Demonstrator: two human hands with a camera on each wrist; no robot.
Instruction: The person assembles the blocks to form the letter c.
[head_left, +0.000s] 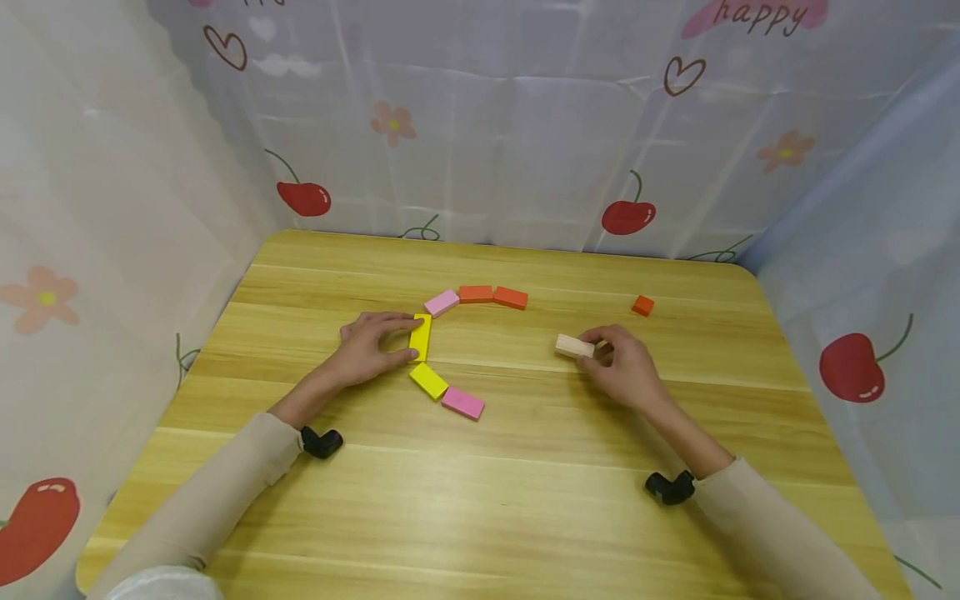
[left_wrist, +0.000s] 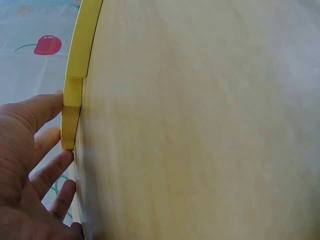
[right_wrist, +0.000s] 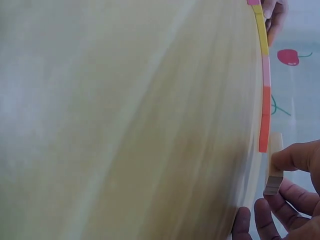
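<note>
In the head view, the left hand [head_left: 365, 348] pinches a yellow block [head_left: 421, 337] lying on the table, thumb at its near end and a finger at its far end. Nearer the front, a second yellow block [head_left: 429, 381] and a pink block [head_left: 462, 403] carry on the curve. At its far side lie a light pink block [head_left: 442, 303] and two orange blocks [head_left: 476, 294]. The right hand [head_left: 626, 371] holds a plain wooden block [head_left: 573, 346] between thumb and fingers, to the right of the curve. In the right wrist view this wooden block [right_wrist: 274, 162] appears raised off the table.
A lone small orange block [head_left: 642, 306] sits toward the back right of the wooden table [head_left: 495, 508]. Curtains [head_left: 487, 150] printed with cherries and flowers stand behind the table and at both sides. Each wrist wears a small black camera [head_left: 321, 442].
</note>
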